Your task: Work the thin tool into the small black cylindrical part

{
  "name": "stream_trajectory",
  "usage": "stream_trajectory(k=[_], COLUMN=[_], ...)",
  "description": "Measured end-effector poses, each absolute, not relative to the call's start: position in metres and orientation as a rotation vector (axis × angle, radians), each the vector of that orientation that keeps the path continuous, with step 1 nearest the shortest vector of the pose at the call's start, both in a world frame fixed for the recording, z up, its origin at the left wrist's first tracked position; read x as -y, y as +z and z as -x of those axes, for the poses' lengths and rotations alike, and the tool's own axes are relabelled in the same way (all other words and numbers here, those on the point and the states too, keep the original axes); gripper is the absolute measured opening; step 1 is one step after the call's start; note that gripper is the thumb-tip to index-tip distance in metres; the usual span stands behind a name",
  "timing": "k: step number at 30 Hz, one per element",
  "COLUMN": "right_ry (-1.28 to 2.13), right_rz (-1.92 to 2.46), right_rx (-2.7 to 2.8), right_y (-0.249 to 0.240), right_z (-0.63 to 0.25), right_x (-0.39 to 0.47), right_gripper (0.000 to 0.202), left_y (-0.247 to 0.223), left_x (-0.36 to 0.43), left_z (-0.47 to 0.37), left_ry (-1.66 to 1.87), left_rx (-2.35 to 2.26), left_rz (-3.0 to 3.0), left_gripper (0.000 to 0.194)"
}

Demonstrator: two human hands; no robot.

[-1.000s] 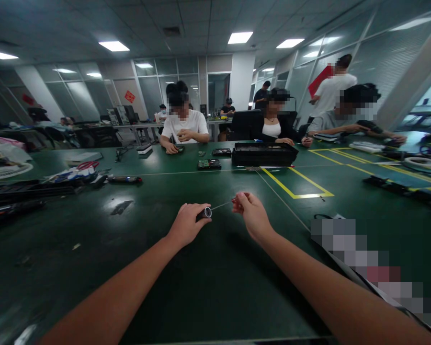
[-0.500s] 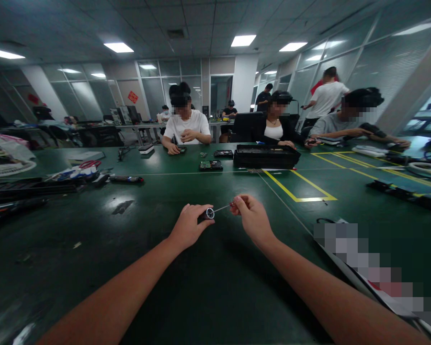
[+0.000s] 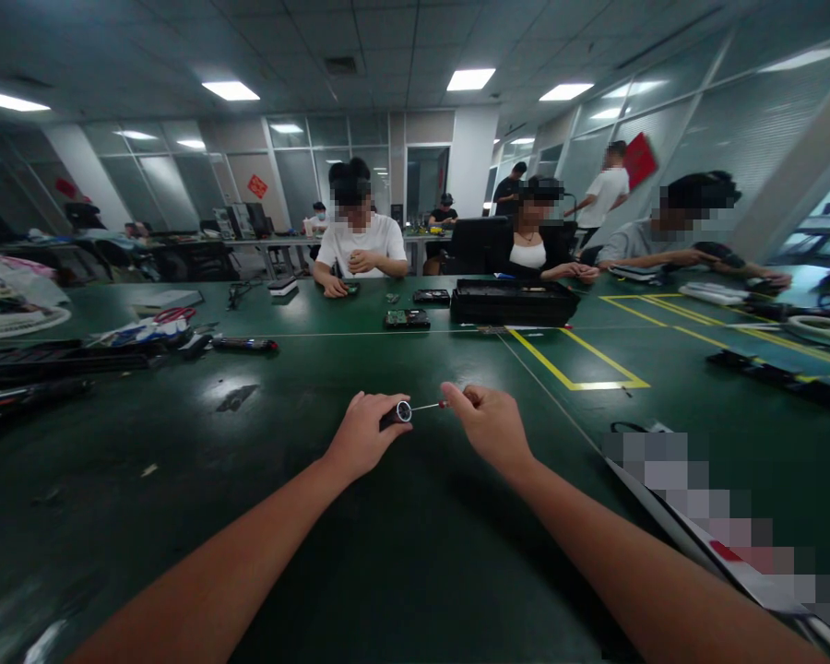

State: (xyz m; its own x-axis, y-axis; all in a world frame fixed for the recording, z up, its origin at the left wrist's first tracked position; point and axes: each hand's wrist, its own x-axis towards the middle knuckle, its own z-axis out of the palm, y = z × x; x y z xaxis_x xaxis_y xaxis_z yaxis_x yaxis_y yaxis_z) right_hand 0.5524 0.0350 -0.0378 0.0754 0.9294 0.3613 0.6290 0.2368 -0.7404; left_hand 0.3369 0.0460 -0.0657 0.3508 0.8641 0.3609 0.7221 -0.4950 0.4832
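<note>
My left hand (image 3: 361,435) is closed around a dark cylinder (image 3: 394,417), whose silver-ringed round end faces right. Thumb and fingers clasp it from both sides. From that end a thin metal screwdriver (image 3: 427,407) runs across to my right hand (image 3: 496,429), its tip at the ringed face; how deep it sits I cannot tell. A bit of red shows where the shaft meets my fingers. My right hand is closed round the screwdriver's handle, with the thumb along the near side, and hides most of it. Both hands are just above the green table (image 3: 360,572).
Beyond my hands lie a green circuit board device (image 3: 407,319) and a long black housing (image 3: 514,302). Tools and a black pen-like item (image 3: 244,344) lie left. A pixelated white sheet (image 3: 705,516) is at right. Co-workers sit across the table.
My right hand has shifted its fingers on the screwdriver, the thumb now lying further forward. My left hand keeps its hold on the cylinder. In the background a standing person has moved left.
</note>
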Motion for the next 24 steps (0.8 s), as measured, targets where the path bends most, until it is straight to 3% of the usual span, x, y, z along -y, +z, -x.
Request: stream_trajectory(k=[8,14,24], right_ry=[0.649,0.575,0.704], right_rz=[1.123,1.261,1.170], right_rx=[1.803,1.785,1.800], right_y=[-0.0418,-0.0429,-0.0422], right_z=[-0.5555,-0.5542,-0.5534], right_x=[-0.0365,-0.0384,-0.0334], right_gripper=[0.015,0.036,0.024], left_y=[-0.0707,-0.0700,-0.0715], left_x=[-0.0498,-0.0491,-0.0494], left_z=[-0.3301,-0.3308,-0.3295], left_ry=[0.817,0.823,0.807], left_rx=[-1.445,-1.454,-1.467], left_rz=[-2.392,-2.392,-2.388], left_gripper=[0.038,0.039,0.038])
